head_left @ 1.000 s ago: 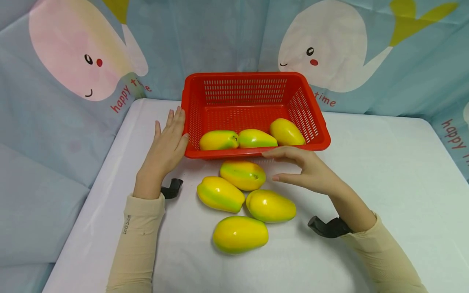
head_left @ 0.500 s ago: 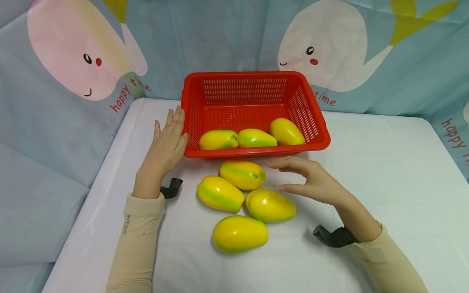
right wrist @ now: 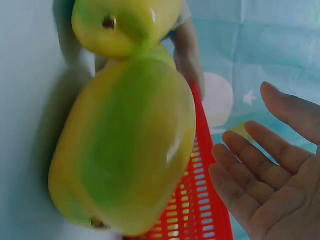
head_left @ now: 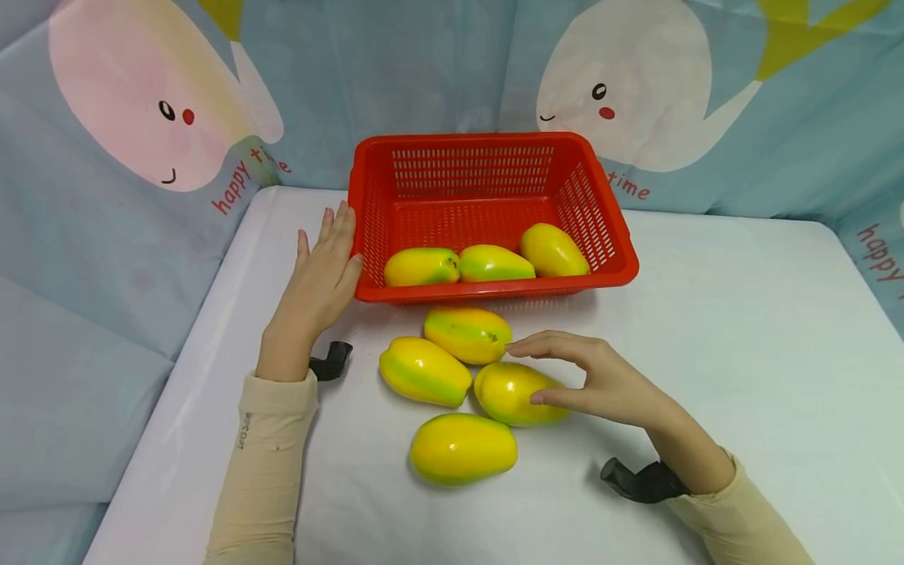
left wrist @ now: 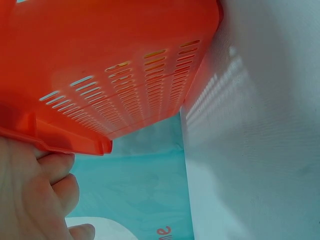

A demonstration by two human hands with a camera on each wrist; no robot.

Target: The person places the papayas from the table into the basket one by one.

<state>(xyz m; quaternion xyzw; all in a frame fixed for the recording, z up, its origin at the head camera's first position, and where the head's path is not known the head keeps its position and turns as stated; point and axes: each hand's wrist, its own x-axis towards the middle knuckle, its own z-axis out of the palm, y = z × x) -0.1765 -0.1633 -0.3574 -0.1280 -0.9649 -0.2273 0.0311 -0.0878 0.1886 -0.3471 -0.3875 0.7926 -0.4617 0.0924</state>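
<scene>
My left hand [head_left: 318, 275] rests with straight fingers along the left rim of a red plastic basket [head_left: 487, 292]. In the left wrist view its fingers [left wrist: 57, 167] lie right at the rim. My right hand [head_left: 600, 377] hovers with fingers spread and nothing held, its thumb overlapping a yellow-green papaya [head_left: 512, 392]. The fingertips come close to another papaya [head_left: 466, 333] in front of the basket. One more papaya [head_left: 424, 370] lies to their left, and another [head_left: 462, 449] nearer the front. The right wrist view shows a papaya [right wrist: 125, 150] large beside the open palm [right wrist: 280, 195].
Inside the basket, three papayas lie along its near wall, the rightmost papaya [head_left: 554, 249] slightly tilted. A white-covered table [head_left: 741, 337] carries everything. Behind it hangs a blue curtain [head_left: 438, 71] printed with whales.
My right hand has drawn back from the basket's front rim, moving nearer and down over the papayas. The left hand, basket and fruit keep their places.
</scene>
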